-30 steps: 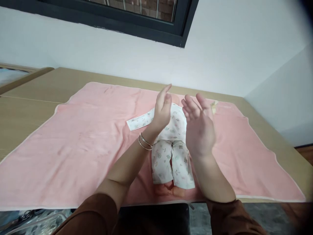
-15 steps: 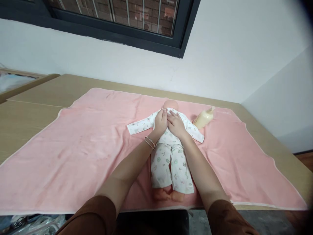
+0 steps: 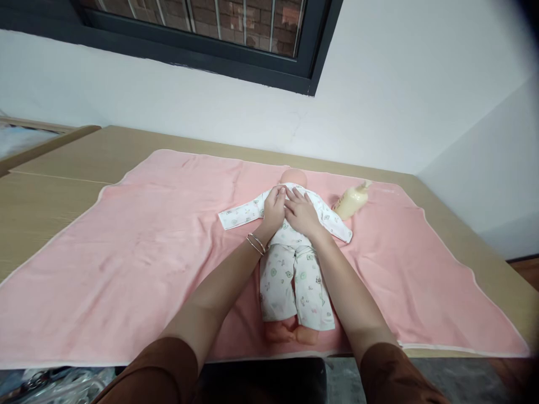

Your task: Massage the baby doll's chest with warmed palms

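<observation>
A baby doll (image 3: 293, 178) lies on its back with its head away from me, dressed in a white patterned shirt (image 3: 290, 238) and matching trousers (image 3: 278, 280). My left hand (image 3: 274, 209) is at the upper chest, its fingers closed together on the shirt near the neckline; their tips are partly hidden. Right beside it, my right hand (image 3: 302, 213) rests flat on the shirt front with fingers apart. Both sleeves stretch out sideways, and the doll's bare feet (image 3: 290, 331) point toward me.
Beneath the doll a pink blanket (image 3: 147, 252) covers much of the wooden table (image 3: 71, 163). A pale yellow pump bottle (image 3: 351, 202) lies tilted by the doll's sleeve on the right. Behind the table are a white wall (image 3: 370, 101) and a dark-framed window (image 3: 311, 67).
Hardly anything differs. My hands stay on the doll's chest, with the left shifted very slightly left; the view has tilted a little.
</observation>
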### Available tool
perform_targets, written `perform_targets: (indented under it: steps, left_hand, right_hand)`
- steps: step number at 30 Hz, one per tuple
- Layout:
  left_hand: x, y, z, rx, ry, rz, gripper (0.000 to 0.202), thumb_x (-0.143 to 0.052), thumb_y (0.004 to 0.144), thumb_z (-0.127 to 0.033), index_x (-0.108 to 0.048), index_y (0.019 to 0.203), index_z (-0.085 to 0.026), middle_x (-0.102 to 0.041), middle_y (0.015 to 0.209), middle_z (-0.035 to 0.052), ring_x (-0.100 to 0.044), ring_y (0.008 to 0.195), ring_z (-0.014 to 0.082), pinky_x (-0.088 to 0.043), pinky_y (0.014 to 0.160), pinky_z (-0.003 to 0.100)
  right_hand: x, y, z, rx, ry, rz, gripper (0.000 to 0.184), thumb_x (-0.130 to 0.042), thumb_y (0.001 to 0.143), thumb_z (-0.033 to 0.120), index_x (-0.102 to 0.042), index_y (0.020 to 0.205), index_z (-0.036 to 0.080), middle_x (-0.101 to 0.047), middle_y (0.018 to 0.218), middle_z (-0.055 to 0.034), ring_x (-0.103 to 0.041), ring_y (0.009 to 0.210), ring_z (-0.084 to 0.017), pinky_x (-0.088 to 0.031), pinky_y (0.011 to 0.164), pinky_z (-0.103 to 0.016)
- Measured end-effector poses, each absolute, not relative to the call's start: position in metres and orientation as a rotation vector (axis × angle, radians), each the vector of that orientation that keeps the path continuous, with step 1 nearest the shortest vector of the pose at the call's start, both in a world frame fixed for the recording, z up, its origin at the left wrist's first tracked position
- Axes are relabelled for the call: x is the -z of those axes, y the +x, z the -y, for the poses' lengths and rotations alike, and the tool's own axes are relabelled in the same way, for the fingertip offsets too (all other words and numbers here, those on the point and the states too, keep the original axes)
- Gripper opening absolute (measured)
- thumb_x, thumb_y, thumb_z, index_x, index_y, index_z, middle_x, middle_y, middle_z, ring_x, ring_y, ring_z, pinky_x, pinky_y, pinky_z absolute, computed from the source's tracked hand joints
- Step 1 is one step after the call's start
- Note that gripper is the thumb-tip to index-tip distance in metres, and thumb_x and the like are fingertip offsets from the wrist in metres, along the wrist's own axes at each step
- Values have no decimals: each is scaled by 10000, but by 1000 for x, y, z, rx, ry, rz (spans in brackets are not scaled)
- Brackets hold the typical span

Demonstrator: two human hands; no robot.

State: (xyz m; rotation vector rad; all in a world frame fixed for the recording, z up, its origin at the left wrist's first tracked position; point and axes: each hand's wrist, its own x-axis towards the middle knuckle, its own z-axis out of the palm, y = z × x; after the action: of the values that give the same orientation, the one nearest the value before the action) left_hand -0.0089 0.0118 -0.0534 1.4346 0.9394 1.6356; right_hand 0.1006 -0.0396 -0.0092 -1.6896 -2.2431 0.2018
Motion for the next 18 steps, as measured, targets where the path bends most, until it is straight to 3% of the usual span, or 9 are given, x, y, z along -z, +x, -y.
perform_targets:
  steps: [3,7,10,12,16,18]
  left_hand:
    - [53,-12,-9,-1631,1505,-926,516,-440,1053,-679,-673,1064,-219,-781,1139,119,-725,1148,249,-558,1095,413]
    - [52,-13,-6,-1616,1542,-985,492,-396,1088,-644,-679,1058,-242,-786,1144,105,-722,1161,258,-553,1105,437]
    - [53,-13,-6,-1611,1608,-982,532,-362,1097,-652,-693,1079,-235,-783,1163,116,-719,1183,268,-539,1123,438]
    - [54,-13,-7,-1599,1638,-991,540,-349,1103,-637,-699,1091,-227,-781,1181,124,-719,1196,267,-532,1133,429]
    - [57,-13,-11,-1556,1673,-1042,351,-429,1101,-441,-696,1131,-215,-777,1231,131,-717,1215,267,-534,1138,439]
    - [57,-12,-14,-1503,1736,-1106,217,-544,1030,-308,-694,1149,-206,-773,1262,136,-707,1243,282,-524,1161,461]
  right_hand:
    - [12,122,28,-267,-1706,2113,529,-381,1111,349,-603,1575,228,-394,1774,-75,-277,1688,-284,-187,1378,-559]
    - [14,119,30,-209,-1995,1915,635,-305,1128,374,-480,1632,31,-406,1730,-265,-343,1654,-366,-259,1344,-572]
    - [12,100,41,-130,-2133,1936,707,-382,1106,395,-423,1619,-89,-400,1691,-365,-360,1630,-438,-286,1326,-573]
    - [11,94,44,-104,-2064,2037,700,-426,1093,383,-411,1651,-41,-351,1735,-325,-315,1652,-436,-256,1341,-570]
    - [13,111,36,-204,-1779,2189,571,-412,1099,360,-517,1648,242,-316,1809,-91,-227,1699,-346,-177,1366,-602]
    - [15,123,29,-240,-1767,2097,561,-373,1111,366,-529,1636,238,-368,1789,-76,-274,1687,-298,-189,1370,-560]
